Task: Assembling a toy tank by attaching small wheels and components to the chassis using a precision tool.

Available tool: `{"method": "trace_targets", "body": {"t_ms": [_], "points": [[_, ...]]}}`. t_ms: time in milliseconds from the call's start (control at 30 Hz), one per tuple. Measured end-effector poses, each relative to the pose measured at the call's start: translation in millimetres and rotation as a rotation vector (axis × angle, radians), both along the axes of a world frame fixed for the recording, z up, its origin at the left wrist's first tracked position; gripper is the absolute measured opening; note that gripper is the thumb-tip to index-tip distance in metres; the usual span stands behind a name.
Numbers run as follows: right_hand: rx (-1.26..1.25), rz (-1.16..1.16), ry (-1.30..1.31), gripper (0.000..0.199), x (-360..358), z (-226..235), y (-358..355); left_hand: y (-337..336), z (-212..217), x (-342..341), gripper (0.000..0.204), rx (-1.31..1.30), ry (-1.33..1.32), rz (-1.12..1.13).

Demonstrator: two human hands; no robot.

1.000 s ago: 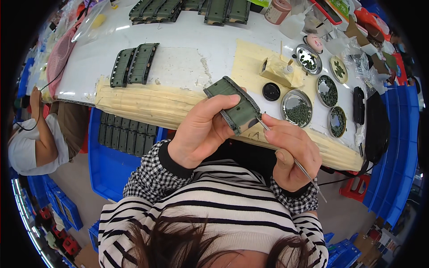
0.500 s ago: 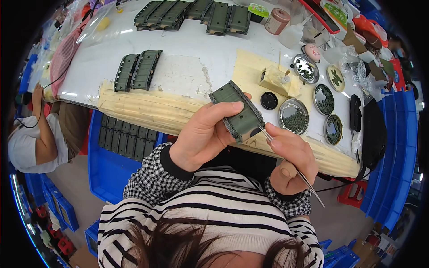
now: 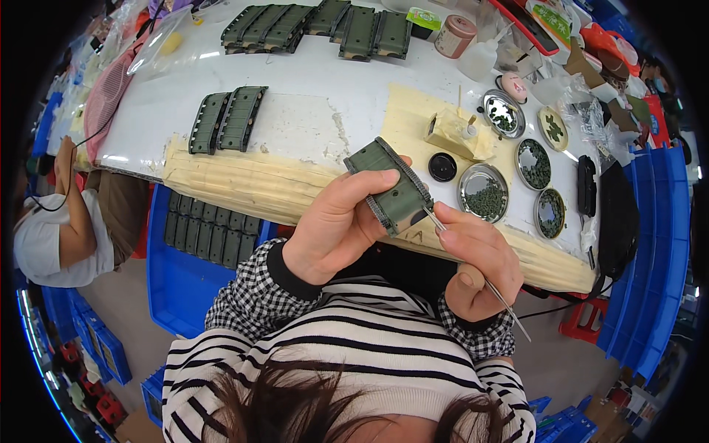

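Note:
My left hand [image 3: 334,221] is closed round a curved dark green plastic part [image 3: 390,193] with ribbed edges, the thumb pressed on its face. It is held tilted in front of the table's padded edge. Between the fingers of my right hand [image 3: 484,258] is a pair of thin metal tweezers [image 3: 502,299]. Their tip meets the lower right edge of the green part; whether they pinch a small piece there is too small to tell. Right of it, a round metal dish [image 3: 505,193] holds small green pieces. A black round cap [image 3: 442,167] lies beside that dish.
Two similar green parts [image 3: 242,118] lie at left, more [image 3: 269,28] at the back. Further dishes [image 3: 533,164] and a wrapped block [image 3: 461,134] stand right. A blue bin [image 3: 166,288] with several green parts is below left. Another person [image 3: 63,236] sits at far left.
The green part and both hands have shifted very slightly left in the picture. The tweezers stay at the part's edge, and both grips are unchanged.

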State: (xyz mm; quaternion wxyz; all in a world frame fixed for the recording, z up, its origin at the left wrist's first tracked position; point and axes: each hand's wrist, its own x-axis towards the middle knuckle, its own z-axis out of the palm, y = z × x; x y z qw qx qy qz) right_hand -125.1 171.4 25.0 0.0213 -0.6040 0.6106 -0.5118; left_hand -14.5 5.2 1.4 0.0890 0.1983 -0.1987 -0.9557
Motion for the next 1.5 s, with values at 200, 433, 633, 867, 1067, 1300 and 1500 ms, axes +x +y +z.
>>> {"method": "trace_targets", "body": {"t_ms": [200,433,633,867,1067,1300,1500], "points": [[-0.026,-0.004,-0.011,0.023,0.2,-2.7,-1.3,1.5,-2.0,-0.8,0.034,0.010,0.011,0.025],[-0.026,-0.007,0.024,0.023,-0.1,-4.5,-2.4,1.6,-1.6,-0.4,0.034,0.006,-0.036,0.032],[-0.175,-0.013,-0.203,0.024,-2.8,-13.7,-1.6,1.0,8.8,0.1,0.037,-0.054,0.014,0.035],[-0.020,-0.512,-0.222,0.015,-51.2,-23.1,20.5,-7.5,-0.1,0.5,0.034,-0.260,0.007,0.083],[0.183,-0.529,0.015,0.010,-73.7,-33.4,23.2,-0.3,4.6,-9.5,0.054,-0.423,-0.073,0.056],[0.219,-0.523,0.055,0.010,-77.8,-34.1,22.9,6.6,6.4,-11.6,0.055,-0.568,-0.006,0.088],[0.211,-0.506,0.020,0.011,-77.9,-36.8,21.2,6.6,-4.3,-12.2,0.018,-0.628,-0.010,-0.035]]}}
